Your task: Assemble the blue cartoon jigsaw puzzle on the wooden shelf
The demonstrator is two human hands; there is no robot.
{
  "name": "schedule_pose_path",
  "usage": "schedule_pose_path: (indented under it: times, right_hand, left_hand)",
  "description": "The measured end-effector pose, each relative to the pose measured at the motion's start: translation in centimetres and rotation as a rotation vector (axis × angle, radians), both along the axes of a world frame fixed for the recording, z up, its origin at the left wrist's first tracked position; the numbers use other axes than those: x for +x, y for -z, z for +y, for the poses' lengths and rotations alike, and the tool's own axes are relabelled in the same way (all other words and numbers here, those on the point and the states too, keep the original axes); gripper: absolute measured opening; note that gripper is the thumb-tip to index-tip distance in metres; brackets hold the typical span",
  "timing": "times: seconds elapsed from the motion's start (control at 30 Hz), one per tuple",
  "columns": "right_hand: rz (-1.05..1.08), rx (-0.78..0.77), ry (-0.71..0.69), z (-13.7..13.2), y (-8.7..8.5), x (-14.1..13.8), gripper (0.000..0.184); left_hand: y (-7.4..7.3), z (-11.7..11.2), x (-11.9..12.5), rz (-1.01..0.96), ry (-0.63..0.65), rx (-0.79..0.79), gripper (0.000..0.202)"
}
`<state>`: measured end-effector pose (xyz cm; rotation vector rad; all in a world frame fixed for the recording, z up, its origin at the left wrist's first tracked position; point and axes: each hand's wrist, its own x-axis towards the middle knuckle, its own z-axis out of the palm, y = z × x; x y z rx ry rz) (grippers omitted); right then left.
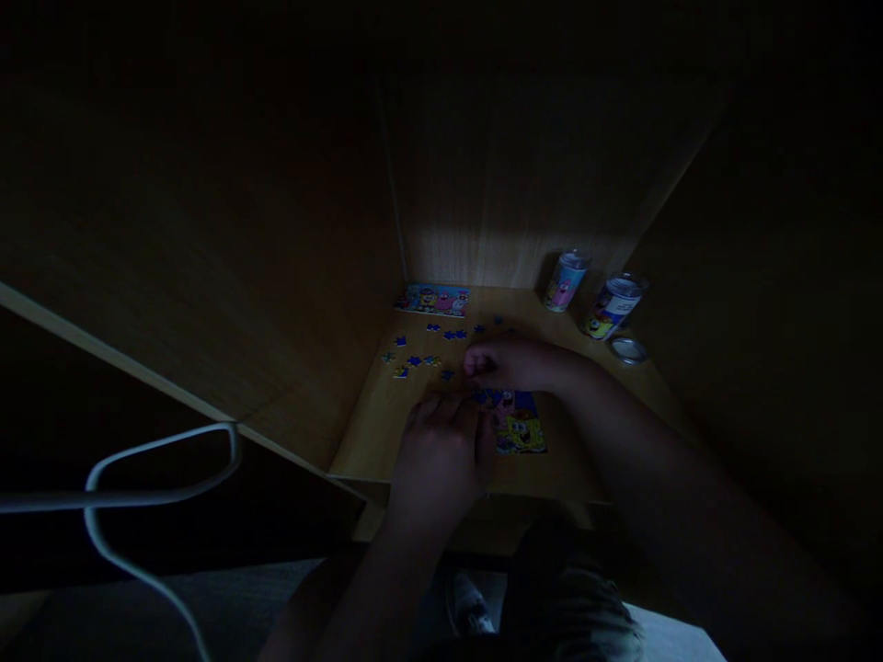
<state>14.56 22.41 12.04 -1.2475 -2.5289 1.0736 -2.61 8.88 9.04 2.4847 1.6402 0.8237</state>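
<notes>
Very dim lighting; fine detail limited.

Left hand [441, 455]: palm down on the table [372, 432], near the front edge. Fingers loosely bent, tips at the left edge of the assembled puzzle section [519, 428]. Touching it or only just beside it: cannot tell. Anything held beneath the palm: cannot tell, underside hidden.

Right hand [507, 363]: reaching in from the right, just behind the assembled puzzle section. Fingers bunched toward the thumb, pointing left. Pinched on a piece or closed on nothing: cannot tell in this light.

Assembled puzzle section: flat on the table, centre front, between the two hands. Yellow and pink cartoon figures on blue; left part covered by the left hand.

Loose blue pieces [420, 360]: scattered on the table behind and left of the hands, mostly apart from one another, some further back toward the rear wall.

Picture card [433, 299]: lying at the back of the table against the rear wooden wall [483, 184], same cartoon figures.

Pink tin [566, 280] and blue-and-white tin [612, 308]: upright at back right, near each other, not touching. Round lid [629, 349]: flat on the table just in front of the blue-and-white tin.

White cable [138, 496]: looped at far left, off the table. Shoe [473, 607]: below the table edge.
</notes>
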Motion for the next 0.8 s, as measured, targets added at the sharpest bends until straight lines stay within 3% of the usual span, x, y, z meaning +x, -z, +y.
schedule_pose_path:
  times: [0.8]
  right_hand:
    - [-0.020,0.036,-0.016,-0.01,-0.01,0.05,0.006]
  left_hand:
    - [-0.23,-0.04,-0.07,0.022,0.000,0.010,0.010]
